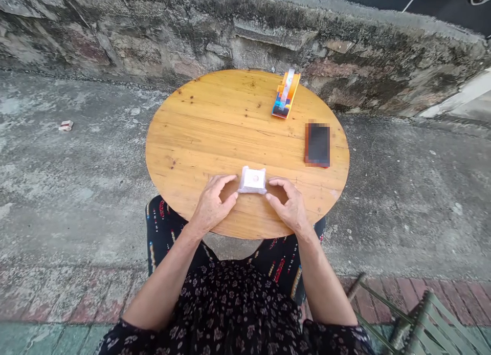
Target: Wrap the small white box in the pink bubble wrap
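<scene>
A small package [253, 180], wrapped in clear plastic with a white label on top, lies flat near the front of the round wooden table [215, 135]. On its left side rests my left hand [215, 201], thumb and fingers apart in a curve, close to the package's edge. My right hand [289, 201] mirrors it on the other side, also with thumb and fingers apart. Neither hand grips the package; whether a fingertip touches its corners I cannot tell.
An orange and blue tape dispenser [286, 94] stands at the back right of the table. A dark, blurred-out flat object [318, 144] with a reddish edge lies at the right. Behind runs a stone wall [153, 38]; a green chair [422, 314] is at lower right.
</scene>
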